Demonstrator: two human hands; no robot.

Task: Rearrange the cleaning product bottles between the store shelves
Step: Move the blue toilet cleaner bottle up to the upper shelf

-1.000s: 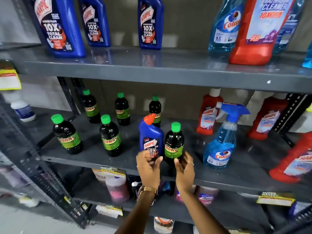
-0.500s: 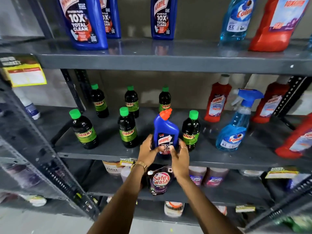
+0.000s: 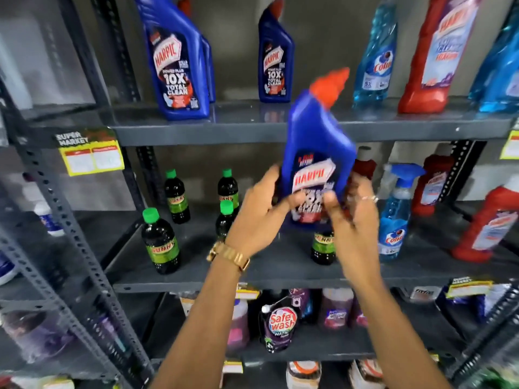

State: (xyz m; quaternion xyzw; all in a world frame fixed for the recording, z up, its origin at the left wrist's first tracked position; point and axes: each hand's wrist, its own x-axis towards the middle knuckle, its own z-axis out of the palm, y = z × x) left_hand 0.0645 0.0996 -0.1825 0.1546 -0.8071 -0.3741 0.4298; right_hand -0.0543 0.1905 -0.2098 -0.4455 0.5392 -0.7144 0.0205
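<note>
A blue Harpic bottle (image 3: 317, 141) with an orange cap is in the air in front of the shelves, tilted right, its cap level with the upper shelf (image 3: 252, 130). My left hand (image 3: 258, 214) grips its lower left side and my right hand (image 3: 354, 220) grips its lower right side. More blue Harpic bottles (image 3: 177, 66) stand on the upper shelf at the left, another (image 3: 275, 60) nearer the middle. Dark bottles with green caps (image 3: 160, 242) stand on the middle shelf (image 3: 196, 282) below.
Light blue Colin bottles (image 3: 375, 57) and a red Harpic bottle (image 3: 438, 54) stand on the upper shelf at the right. A Colin spray bottle (image 3: 396, 214) and red bottles (image 3: 488, 226) occupy the middle shelf's right. A Safewash pouch (image 3: 279, 324) sits on the lower shelf. Perforated steel uprights (image 3: 70, 234) frame the left.
Both hands closed on the blue Harpic bottle on the middle shelf and lifted it up toward the upper shelf. The camera view tilted upward.
</note>
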